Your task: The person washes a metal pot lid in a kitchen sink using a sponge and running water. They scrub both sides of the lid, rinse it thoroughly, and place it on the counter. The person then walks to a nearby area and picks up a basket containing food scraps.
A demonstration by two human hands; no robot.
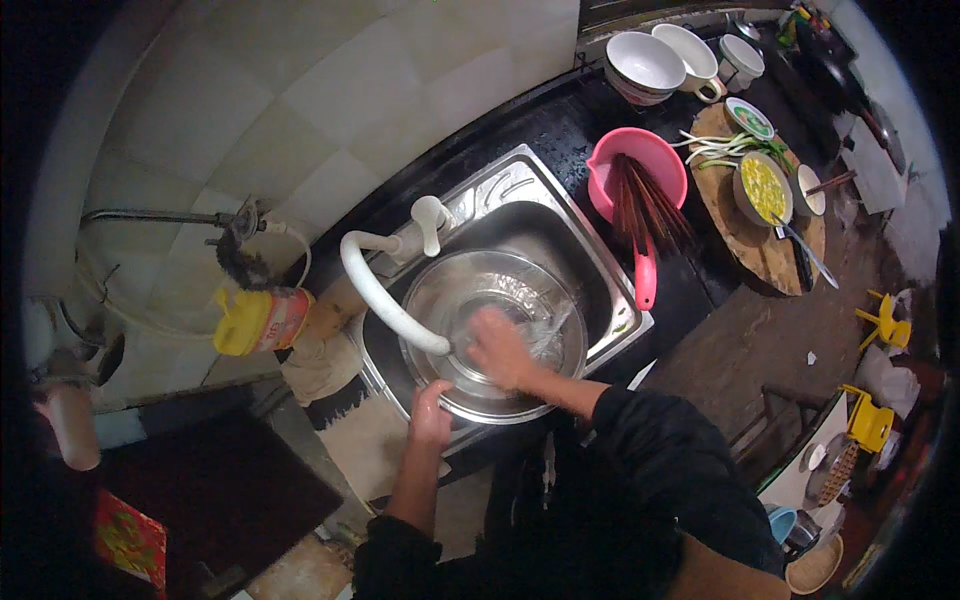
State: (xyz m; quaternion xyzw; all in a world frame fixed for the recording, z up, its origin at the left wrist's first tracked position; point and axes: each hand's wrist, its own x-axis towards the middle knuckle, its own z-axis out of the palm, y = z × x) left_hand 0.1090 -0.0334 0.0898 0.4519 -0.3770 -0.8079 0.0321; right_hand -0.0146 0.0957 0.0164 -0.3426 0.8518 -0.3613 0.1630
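A wide, shiny metal basin [484, 274] rests over the stainless steel sink [536, 217] with some water in it. My left hand [431, 412] grips the near left rim, thumb over the edge. Inside the basin is my right hand [499, 349], blurred by motion; its fingers cannot be made out, nor whether they hold anything. Just right of that hand, something clear and glinting shows, either water or thin plastic. The white flexible faucet spout [382, 300] bends over the basin's left side, and its lever [429, 225] stands behind.
Right of the sink, a pink plastic colander or scoop [637, 146] holds a dark red bristle brush [637, 195]. Beyond it, a wooden chopping board [720, 217] carries scallions [720, 146] and a bowl of yellow-green food [763, 187]. Stacked bowls [645, 64] stand behind. A yellow-capped bottle [262, 322] is at left.
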